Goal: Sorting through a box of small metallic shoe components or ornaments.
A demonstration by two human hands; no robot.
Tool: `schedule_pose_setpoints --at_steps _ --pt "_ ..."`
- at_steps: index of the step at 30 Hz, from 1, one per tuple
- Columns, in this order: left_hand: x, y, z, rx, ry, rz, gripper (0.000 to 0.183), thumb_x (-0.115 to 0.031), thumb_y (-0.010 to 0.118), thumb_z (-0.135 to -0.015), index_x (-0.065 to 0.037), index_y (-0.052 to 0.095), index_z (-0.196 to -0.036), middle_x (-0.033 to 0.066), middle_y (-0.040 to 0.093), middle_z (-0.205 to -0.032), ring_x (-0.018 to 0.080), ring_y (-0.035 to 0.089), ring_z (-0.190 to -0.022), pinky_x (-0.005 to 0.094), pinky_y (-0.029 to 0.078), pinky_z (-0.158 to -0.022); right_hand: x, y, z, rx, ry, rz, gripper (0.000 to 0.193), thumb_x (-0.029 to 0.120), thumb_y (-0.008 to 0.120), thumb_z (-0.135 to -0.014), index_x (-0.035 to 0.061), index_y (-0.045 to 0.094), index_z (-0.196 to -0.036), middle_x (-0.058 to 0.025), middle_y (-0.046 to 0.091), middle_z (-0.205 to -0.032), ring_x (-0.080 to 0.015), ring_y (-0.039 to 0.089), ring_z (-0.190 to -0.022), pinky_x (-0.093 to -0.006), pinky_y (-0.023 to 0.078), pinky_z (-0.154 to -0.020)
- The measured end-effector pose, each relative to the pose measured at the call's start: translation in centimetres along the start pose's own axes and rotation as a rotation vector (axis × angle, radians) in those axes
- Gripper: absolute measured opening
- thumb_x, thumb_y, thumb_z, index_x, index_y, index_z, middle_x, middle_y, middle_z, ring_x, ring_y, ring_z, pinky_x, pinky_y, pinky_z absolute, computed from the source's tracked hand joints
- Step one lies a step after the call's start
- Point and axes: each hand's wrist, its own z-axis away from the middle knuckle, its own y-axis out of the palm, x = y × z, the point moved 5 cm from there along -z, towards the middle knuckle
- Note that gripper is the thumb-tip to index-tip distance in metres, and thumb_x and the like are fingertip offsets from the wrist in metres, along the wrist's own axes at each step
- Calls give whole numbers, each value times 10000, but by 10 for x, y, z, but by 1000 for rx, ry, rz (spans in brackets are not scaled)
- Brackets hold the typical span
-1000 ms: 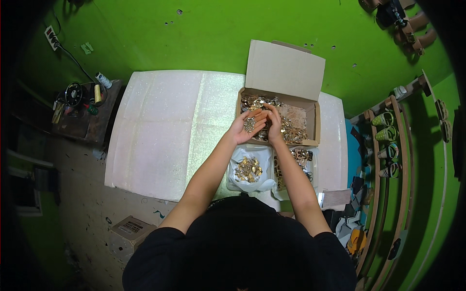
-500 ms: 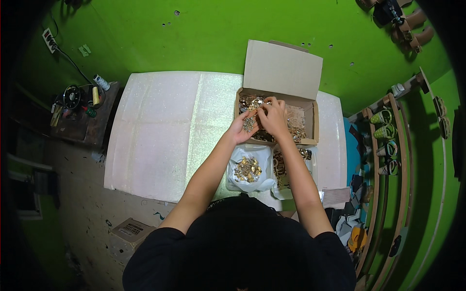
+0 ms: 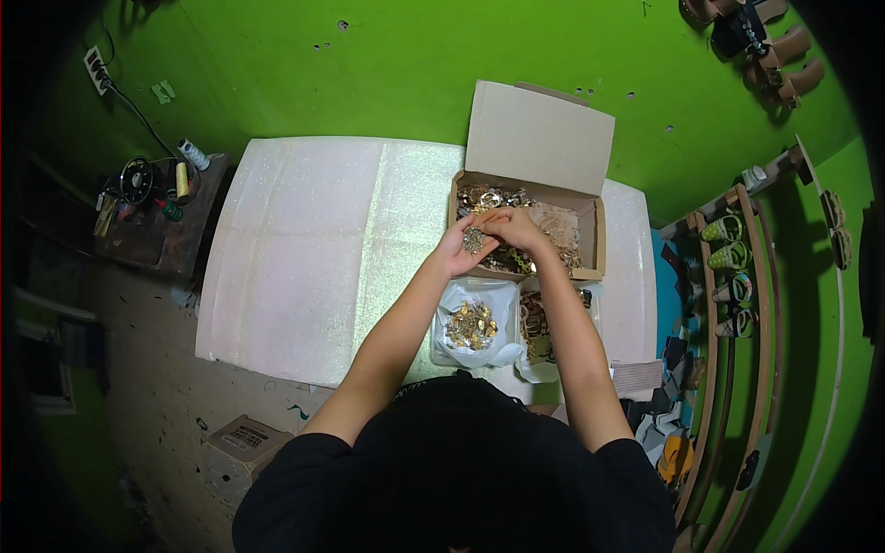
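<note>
Many metal bits (image 3: 474,241) were supported on the upturned, loosely spread left hand (image 3: 456,247), just left of the right hand (image 3: 518,229), whose grip could not be determined.

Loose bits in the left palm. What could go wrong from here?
The bits might slip off the left hand into the box. The right hand, close against them, might knock some loose. The right forearm crosses above the right tray and could bump it.
</note>
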Motion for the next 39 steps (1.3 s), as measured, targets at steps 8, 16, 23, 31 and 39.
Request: schedule_pose_setpoints --at_steps 8,16,23,31,39 --pt "2 1 1 -113 -1 -9 318 -322 363 -882 -94 448 -1088 95 466 -1053 210 506 -935 353 457 -807 -10 0 0 -84 -197 11 138 49 630 -654 13 613 -787 -29 582 -727 -93 546 -719 -218 441 -640" --pt "2 -2 -1 -55 14 -14 343 -337 327 -888 -111 462 -1109 80 472 -1092 210 482 -977 353 422 -846 -5 -2 15 -418 -419 287 167 105 657 -652 20 624 -793 -90 460 -1073 -192 502 -915 -278 409 -776" --pt "0 10 6 -76 12 -23 373 -293 281 -899 -69 470 -1130 115 541 -1060 209 548 -946 334 470 -787 -5 -4 19 -349 -339 -10 112 92 645 -666 21 605 -742 -84 447 -1097 -175 494 -926 -282 410 -767" --pt "1 12 5 -27 14 -27 366 -300 297 -897 -62 505 -1082 66 537 -988 180 521 -926 316 460 -806 -1 -16 24 -436 -489 61 63 98 607 -645 47 575 -663 -82 460 -1093 -217 443 -965 -326 352 -836" --pt "1 9 6 -126 21 18 347 -277 315 -893 -30 475 -1078 113 545 -1034 201 554 -920 323 482 -766 24 -5 43 -501 -482 379 102 165 574 -692 68 600 -706 -83 480 -1067 -272 389 -994 -368 298 -881"
